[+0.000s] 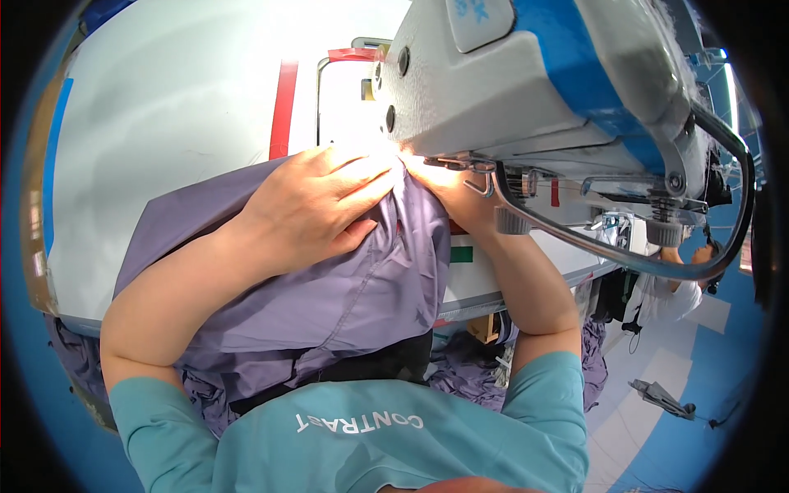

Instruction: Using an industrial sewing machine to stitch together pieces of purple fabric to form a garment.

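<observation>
Purple fabric [329, 304] lies over the front of the white sewing table and hangs down across my lap, with a seam running through it. My left hand [316, 201] presses on it from the left, fingers bunched together toward the bright lamp spot and thumb tucked at a fold. From the right, my right hand [452, 191] reaches under the sewing machine [493, 99] head and grips the gathered edge. Glare washes out its fingertips, and the machine partly covers them. Both hands meet close to the presser foot area, where the needle cannot be made out.
A curved metal guard [657, 264] juts out at the right of the machine. Red tape [283, 107] marks the white tabletop [181, 90]. More purple cloth [468, 378] is piled below the table edge. Another person [670, 296] works at the far right.
</observation>
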{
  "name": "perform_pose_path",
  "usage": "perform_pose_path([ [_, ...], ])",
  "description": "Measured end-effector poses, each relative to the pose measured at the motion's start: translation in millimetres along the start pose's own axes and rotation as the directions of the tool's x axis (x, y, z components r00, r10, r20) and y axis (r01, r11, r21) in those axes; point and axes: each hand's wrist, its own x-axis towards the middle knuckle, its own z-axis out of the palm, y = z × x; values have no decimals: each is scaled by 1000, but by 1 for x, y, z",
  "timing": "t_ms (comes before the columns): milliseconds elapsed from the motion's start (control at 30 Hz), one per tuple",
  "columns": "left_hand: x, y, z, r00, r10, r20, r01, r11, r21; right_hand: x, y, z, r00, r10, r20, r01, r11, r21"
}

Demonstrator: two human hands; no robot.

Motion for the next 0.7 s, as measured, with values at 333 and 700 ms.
perform_pose_path([
  [333, 1, -4, 0, 1000, -24, -5, 24, 1000, -11, 3, 0, -2, 997, 66, -48, -59, 990, 129],
  [700, 0, -4, -1, 1000, -26, -8, 26, 999, -28, -5, 32, 14, 994, -103, 30, 107, 981, -163],
])
